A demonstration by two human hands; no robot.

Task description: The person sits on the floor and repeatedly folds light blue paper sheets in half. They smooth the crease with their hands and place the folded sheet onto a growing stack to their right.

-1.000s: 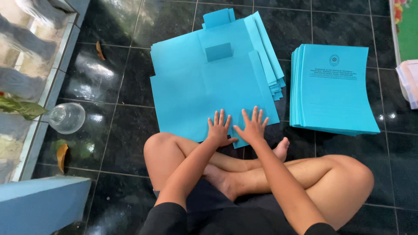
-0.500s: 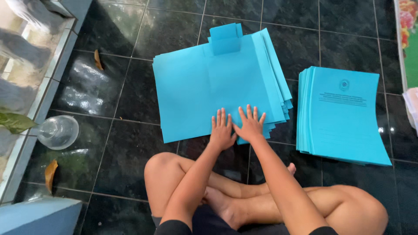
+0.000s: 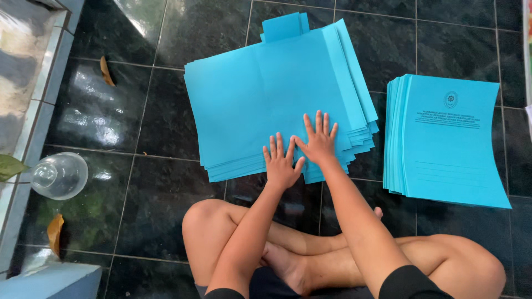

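Pressing flat on paper, both hands lie at the centre of the frame on the near edge of a large stack of blue sheets, which fills the upper middle of the view on a dark tiled floor. Left hand: open, fingers spread, palm down on the lower edge of the stack, gripping nothing. Right hand: likewise open and splayed, palm down just beside the left, slightly higher in the frame; the thumbs of the two hands nearly meet. The top sheet shows a vertical crease right of its middle, and the sheets beneath fan out along the right and lower edges. A small folded blue piece juts past the top edge of the stack.

At the right of the frame, apart from the large stack, lies a second, neater pile of printed blue sheets, bearing a small emblem and lines of text on its top sheet. The person's crossed bare legs occupy the lower middle of the view. At the left edge, a clear glass bowl stands upside down on the floor beside a pale tiled ledge; two dry leaves lie on the tiles near it, one above and one below.
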